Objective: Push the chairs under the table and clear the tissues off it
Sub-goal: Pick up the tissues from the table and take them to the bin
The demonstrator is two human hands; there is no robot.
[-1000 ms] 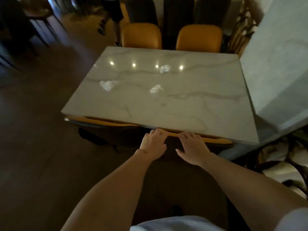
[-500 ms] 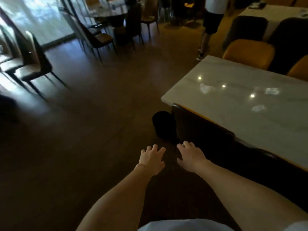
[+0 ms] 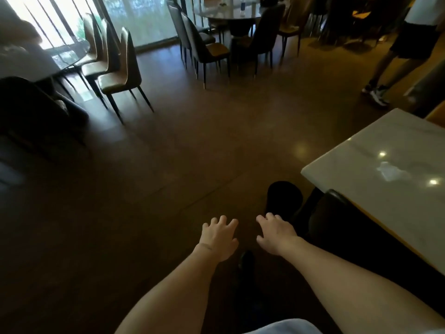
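At right, the marble desk (image 3: 375, 150) runs its long axis from near right toward far left-centre, one corner pointing at the floor. One crumpled tissue (image 3: 391, 171) lies on it near that corner, so clearing is not yet done. A dark chair (image 3: 337, 213) sits tucked against the near edge; that step looks done here. Left hand (image 3: 218, 237) and right hand (image 3: 275, 233) hover over the floor, each grip released, fingers spread, holding nothing.
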